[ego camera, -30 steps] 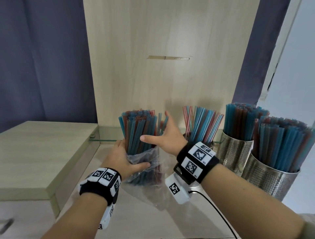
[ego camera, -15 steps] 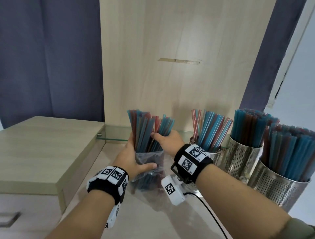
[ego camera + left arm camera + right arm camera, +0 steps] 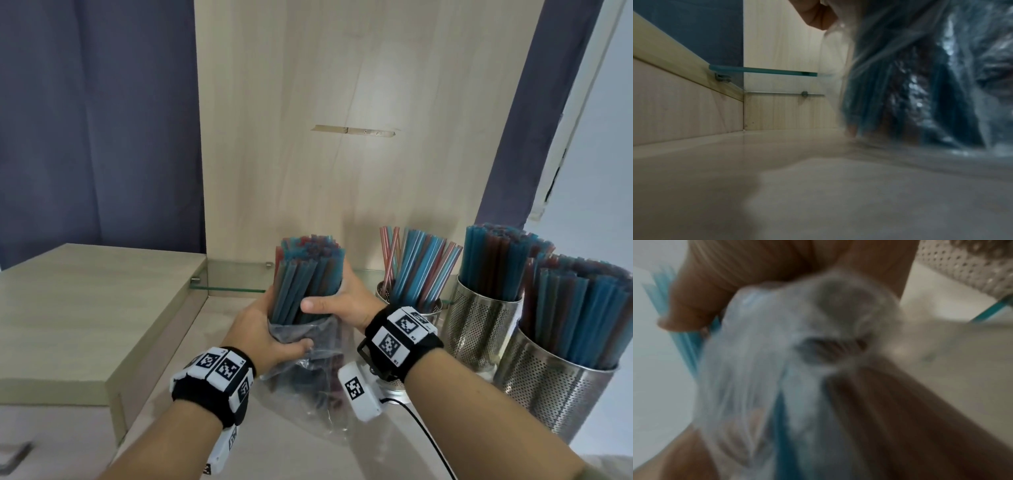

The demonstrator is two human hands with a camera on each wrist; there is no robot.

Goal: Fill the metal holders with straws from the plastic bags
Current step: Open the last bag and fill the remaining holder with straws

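Straws (image 3: 306, 274) standing upright, clenched in right hand (image 3: 346, 301), just above left hand (image 3: 263, 329) gripping plastic bag (image 3: 301, 346), half-full holder (image 3: 424, 308) right beside.

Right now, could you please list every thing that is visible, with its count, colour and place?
straw bundle: one, blue and red, centre, lower part inside the bag
plastic bag: one, clear, on the counter under the bundle
metal holders: three, perforated silver, right side, all holding straws
counter: one, pale, under the bag
cabinet: one, light wood, left
glass shelf: one, greenish, behind the bundle
curtain: dark blue, at the back
left hand: grips the bag
right hand: grips the bundle
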